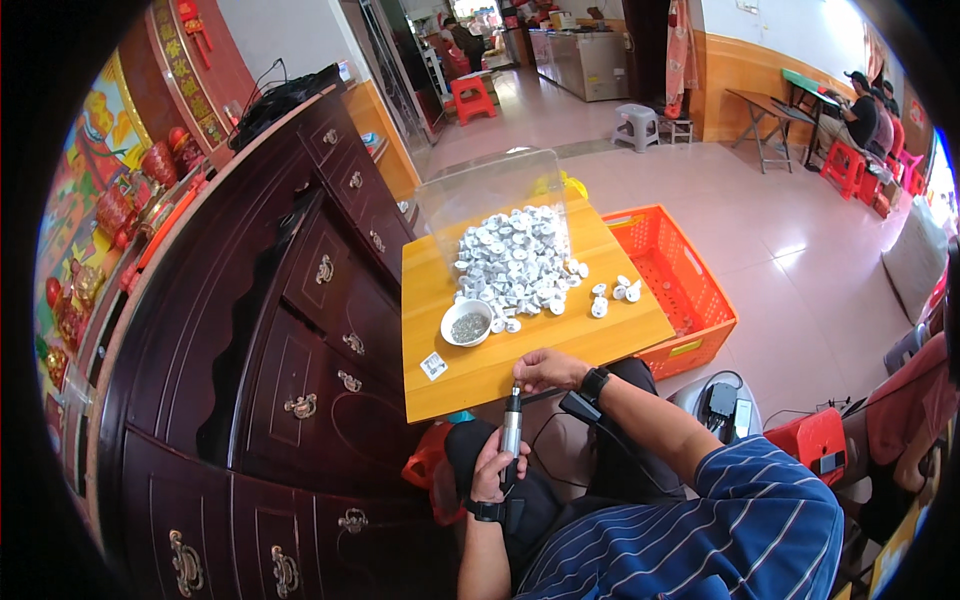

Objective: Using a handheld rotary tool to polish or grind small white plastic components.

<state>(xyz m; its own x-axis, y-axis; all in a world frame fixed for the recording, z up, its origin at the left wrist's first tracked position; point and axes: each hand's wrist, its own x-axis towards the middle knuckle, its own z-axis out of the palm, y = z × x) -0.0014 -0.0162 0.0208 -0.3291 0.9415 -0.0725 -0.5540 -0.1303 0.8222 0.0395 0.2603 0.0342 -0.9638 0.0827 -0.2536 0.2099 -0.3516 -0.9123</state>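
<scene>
My left hand is wrapped round an electric screwdriver with a silver and black body, held upright at the near edge of the yellow wooden table. The thumb and fingers of my right hand are pinched together at the screwdriver's tip. Whatever they hold there is too small to make out. Beyond my hands stands a white bowl of small metal pieces that look like screws. Behind it lies a heap of small round white plastic parts, with several loose ones to the right.
A clear plastic sheet or bin stands behind the heap. An orange crate adjoins the table's right side. Dark wooden drawers rise close on the left. A small white square lies on the table. People sit far right.
</scene>
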